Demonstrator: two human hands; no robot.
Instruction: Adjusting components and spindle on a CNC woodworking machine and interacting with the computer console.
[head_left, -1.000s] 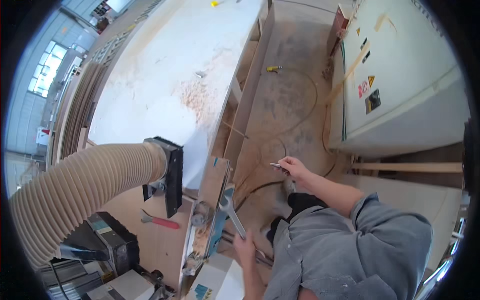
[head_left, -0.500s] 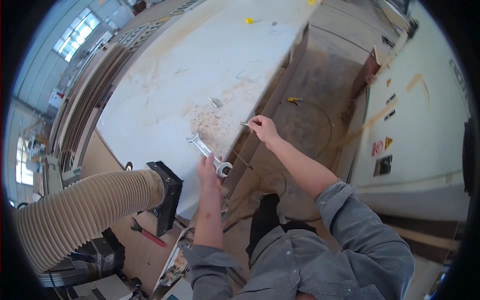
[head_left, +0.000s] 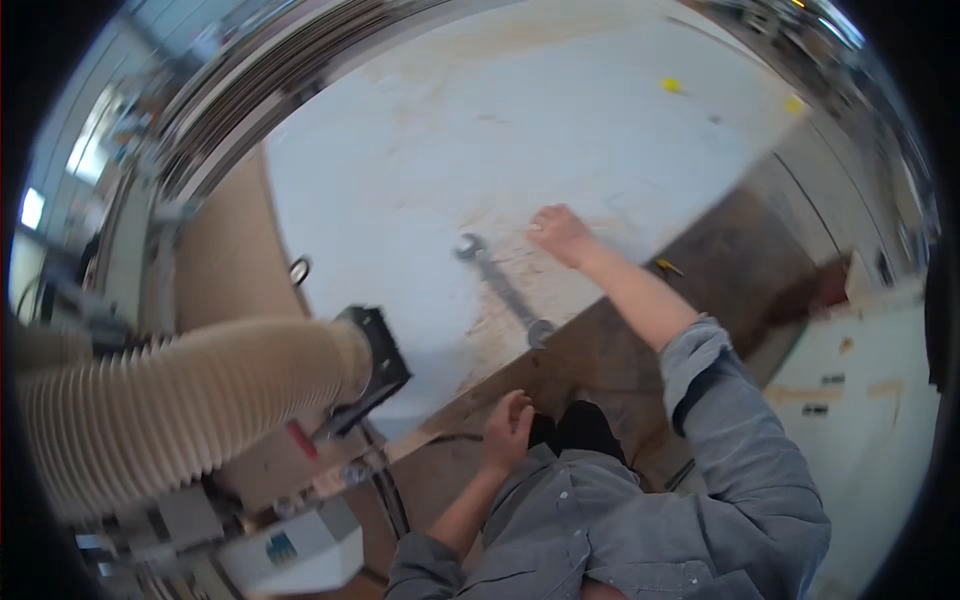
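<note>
A large double-ended wrench (head_left: 500,287) lies on the sawdust-marked white board (head_left: 370,180), its lower end at the board's near edge. Over the board, just right of the wrench, my right hand (head_left: 560,235) has curled fingers; motion blur and the fingers hide what, if anything, is in them. My left hand (head_left: 508,430) is down by my body below the board edge, loosely bent with fingers apart and no object visible in it.
A ribbed hose (head_left: 185,410) with a black brush head (head_left: 388,350) is at lower left, near a red-handled tool (head_left: 301,438). Stacked sheets (head_left: 220,95) lie behind the board, a white cabinet (head_left: 850,450) stands right, and a yellow tool (head_left: 670,268) is on the floor.
The wrench has left my left hand and lies on the board; that hand has dropped toward my body. My right hand moved over the board. The view has swung left.
</note>
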